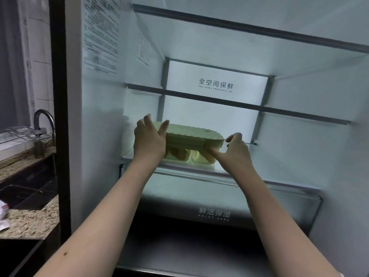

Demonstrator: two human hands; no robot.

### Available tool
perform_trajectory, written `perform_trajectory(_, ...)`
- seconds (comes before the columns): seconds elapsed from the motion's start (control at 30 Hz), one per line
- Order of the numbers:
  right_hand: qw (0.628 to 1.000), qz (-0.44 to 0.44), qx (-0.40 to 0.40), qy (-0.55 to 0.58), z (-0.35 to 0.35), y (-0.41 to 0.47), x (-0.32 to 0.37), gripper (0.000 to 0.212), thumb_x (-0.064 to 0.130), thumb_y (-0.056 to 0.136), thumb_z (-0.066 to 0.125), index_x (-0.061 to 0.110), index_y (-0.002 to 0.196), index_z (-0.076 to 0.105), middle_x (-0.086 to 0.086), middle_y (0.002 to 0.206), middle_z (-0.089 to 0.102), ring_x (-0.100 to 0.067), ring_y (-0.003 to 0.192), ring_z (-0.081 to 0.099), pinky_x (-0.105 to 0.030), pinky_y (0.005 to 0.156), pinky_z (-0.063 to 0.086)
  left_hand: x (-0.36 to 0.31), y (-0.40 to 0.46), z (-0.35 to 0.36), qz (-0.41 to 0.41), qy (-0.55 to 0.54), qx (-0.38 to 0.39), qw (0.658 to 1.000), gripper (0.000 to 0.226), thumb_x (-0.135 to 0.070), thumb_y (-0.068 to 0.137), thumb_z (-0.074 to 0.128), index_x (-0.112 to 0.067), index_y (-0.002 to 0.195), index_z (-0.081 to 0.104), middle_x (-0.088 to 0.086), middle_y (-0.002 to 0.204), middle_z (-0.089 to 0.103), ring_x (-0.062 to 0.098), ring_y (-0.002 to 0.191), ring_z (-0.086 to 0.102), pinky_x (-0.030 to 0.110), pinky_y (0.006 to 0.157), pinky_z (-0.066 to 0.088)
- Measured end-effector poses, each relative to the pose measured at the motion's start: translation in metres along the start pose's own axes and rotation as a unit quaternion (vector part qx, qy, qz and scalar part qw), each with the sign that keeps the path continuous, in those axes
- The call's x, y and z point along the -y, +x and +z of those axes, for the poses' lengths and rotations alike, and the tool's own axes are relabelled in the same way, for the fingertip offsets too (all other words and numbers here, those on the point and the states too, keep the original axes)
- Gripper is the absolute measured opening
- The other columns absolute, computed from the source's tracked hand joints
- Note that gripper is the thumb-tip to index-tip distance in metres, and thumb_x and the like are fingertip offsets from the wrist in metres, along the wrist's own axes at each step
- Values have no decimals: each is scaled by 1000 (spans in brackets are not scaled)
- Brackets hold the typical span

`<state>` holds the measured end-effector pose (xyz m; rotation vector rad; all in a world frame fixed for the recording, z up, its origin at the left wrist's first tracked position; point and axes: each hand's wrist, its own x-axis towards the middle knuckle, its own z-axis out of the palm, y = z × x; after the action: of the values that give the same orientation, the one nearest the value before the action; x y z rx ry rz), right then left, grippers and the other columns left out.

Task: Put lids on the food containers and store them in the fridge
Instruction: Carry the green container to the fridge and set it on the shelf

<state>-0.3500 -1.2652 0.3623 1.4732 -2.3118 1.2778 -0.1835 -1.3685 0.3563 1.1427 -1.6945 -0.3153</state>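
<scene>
Left hand point(148, 139), right hand point(232, 150) grip lidded container point(191, 136) on fridge shelf point(269, 176).

The glass fridge shelf point(279, 172) above the "Moist Zone" drawer point(215, 208) carries one pale green lidded food container point(191, 140), sitting toward its nine o'clock side. The two glass shelves above, at twelve o'clock point(237, 102) and higher point(249, 27), carry nothing visible.
</scene>
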Motion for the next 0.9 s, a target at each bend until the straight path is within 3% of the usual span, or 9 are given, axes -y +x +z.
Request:
perform_trajectory(0.13, 998, -63, 2, -22, 0, 12, 7, 60, 39, 77, 74, 12, 122, 46, -7, 109, 46, -15, 86, 42, -24, 75, 33, 1, 4, 3, 22, 57, 118, 991, 97, -72, 75, 51, -14, 146, 22, 11, 147, 25, 28, 136, 32, 44, 109, 38)
perform_trajectory(0.23, 995, -80, 16, -65, 5, 25, 8, 50, 38, 80, 71, 10, 118, 54, -10, 110, 51, -17, 86, 45, -22, 74, 32, 4, 20, 8, 6, 77, 158, 984, 103, -71, 72, 57, -12, 148, 20, 11, 148, 22, 29, 137, 29, 45, 112, 36)
perform_trajectory(0.4, 988, -89, 51, -120, 14, 52, 6, 41, 25, 86, 62, 7, 123, 57, -15, 117, 60, -27, 107, 56, -26, 82, 40, 9, 50, 26, -18, 102, 208, 973, 83, -56, 87, 51, -12, 149, 18, 14, 156, 5, 32, 144, 16, 47, 118, 23)
perform_trajectory(0.47, 979, -100, 78, -157, 17, 62, 5, 45, 20, 88, 57, 8, 131, 53, -15, 120, 62, -27, 112, 56, -28, 89, 42, 9, 58, 33, -20, 115, 220, 968, 71, -44, 95, 44, -15, 151, 12, 12, 159, -12, 31, 148, 1, 46, 121, 12)
perform_trajectory(0.53, 971, -106, 110, -183, 20, 70, 5, 51, 17, 90, 55, 11, 140, 45, -14, 125, 61, -27, 118, 54, -28, 94, 41, 10, 65, 40, -23, 134, 218, 967, 63, -37, 100, 39, -16, 152, 11, 10, 159, -17, 30, 149, -5, 46, 120, 9)
perform_trajectory(0.63, 963, -103, 148, -198, 23, 86, 6, 56, 17, 92, 54, 12, 145, 38, -11, 135, 55, -25, 124, 50, -27, 98, 40, 12, 79, 53, 1, 193, 189, 963, 53, -31, 101, 40, -17, 149, 25, 13, 159, 6, 30, 147, 9, 46, 118, 20)
perform_trajectory(0.73, 957, -103, 172, -209, 27, 100, 6, 55, 15, 92, 52, 13, 146, 37, -11, 140, 51, -26, 128, 47, -28, 101, 38, 12, 95, 63, 31, 211, 148, 966, 29, -24, 98, 48, -13, 123, 57, 12, 122, 55, 24, 113, 50, 34, 95, 42)
perform_trajectory(0.83, 954, -105, 185, -213, 30, 112, 5, 52, 10, 93, 49, 11, 144, 39, -14, 137, 52, -28, 125, 49, -30, 101, 40, 12, 106, 74, 29, 215, 144, 966, 23, -20, 97, 49, -10, 110, 65, 8, 102, 61, 22, 92, 55, 28, 80, 44)
perform_trajectory(0.9, 953, -106, 186, -214, 35, 122, 2, 51, 7, 92, 47, 11, 143, 40, -14, 136, 53, -28, 123, 51, -29, 99, 41, 13, 115, 82, 18, 212, 152, 965, 23, -15, 97, 47, -8, 112, 64, 9, 108, 62, 22, 96, 57, 28, 86, 46)
